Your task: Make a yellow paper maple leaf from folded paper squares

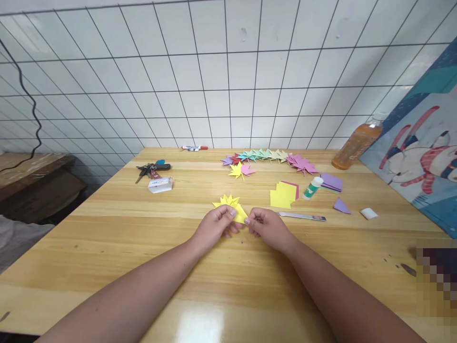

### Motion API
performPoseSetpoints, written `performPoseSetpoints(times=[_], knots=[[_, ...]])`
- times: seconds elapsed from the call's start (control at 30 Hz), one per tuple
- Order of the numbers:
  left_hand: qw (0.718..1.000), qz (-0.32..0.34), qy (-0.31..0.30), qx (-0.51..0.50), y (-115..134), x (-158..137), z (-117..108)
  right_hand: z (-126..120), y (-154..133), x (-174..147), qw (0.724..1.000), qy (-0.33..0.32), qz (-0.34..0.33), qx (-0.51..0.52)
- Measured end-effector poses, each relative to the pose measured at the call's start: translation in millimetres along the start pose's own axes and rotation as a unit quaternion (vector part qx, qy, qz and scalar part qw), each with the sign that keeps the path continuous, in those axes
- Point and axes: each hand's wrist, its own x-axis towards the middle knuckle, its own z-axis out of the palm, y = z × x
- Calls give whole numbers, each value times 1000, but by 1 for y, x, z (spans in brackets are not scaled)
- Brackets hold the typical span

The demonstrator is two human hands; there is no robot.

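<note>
Between my hands is a folded piece of yellow paper (240, 215). My left hand (220, 221) pinches its left side, thumb on top and fingers underneath. The thumb and forefinger of my right hand (263, 225) close on its right corner. Just behind my left hand lies a spiky yellow folded-paper piece (227, 200) on the table; whether it touches the held paper I cannot tell. Right of my right hand rests a flat metal ruler or blade (302, 216), with a stack of yellow paper squares (283, 195) behind it.
A row of coloured folded-paper stars (264, 155) lies at the back of the wooden table (185, 286). On the right are a glue stick (313, 187), purple paper squares (332, 182), an eraser (369, 213) and a bottle (357, 143). Keys (152, 169) and a small box (160, 185) lie left.
</note>
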Motion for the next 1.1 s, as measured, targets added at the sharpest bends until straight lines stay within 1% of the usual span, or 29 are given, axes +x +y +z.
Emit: performPoseSetpoints(times=[0.1, 0.27, 0.33, 0.43, 0.57, 0.63, 0.73, 0.83, 0.97, 1.03, 1.1], knots=[[1000, -2, -3, -4, 0, 1, -1, -2, 1, 0, 1000, 12, -4, 13], [999, 6, 33, -25, -1, 3, -2, -1, -2, 0, 999, -4, 17, 35], [999, 7, 35, -30, -1, 3, -2, -1, -3, 1, 999, 1, 13, 31], [999, 9, 22, -33, 0, 1, -3, -3, -3, 0, 1000, 16, -4, 16], [998, 28, -26, -48, 1, -1, -4, -3, -1, 0, 1000, 3, 4, 17], [999, 21, -12, -44, 2, -2, -3, -3, -1, 0, 1000, 0, 4, 10], [999, 5, 39, -36, 2, 0, -2, -2, -2, 0, 1000, 3, -1, -12], [998, 5, 53, -22, 2, 2, -1, -2, -5, -2, 999, 11, -11, -28], [999, -3, 14, 32, -2, 1, 1, 0, -5, -2, 998, 35, -38, 28], [998, 5, -1, 64, -3, -1, 3, 2, -3, -1, 998, 43, -33, 31], [996, 13, -2, 84, -3, -3, 4, 3, -1, 0, 998, 45, -30, 19]])
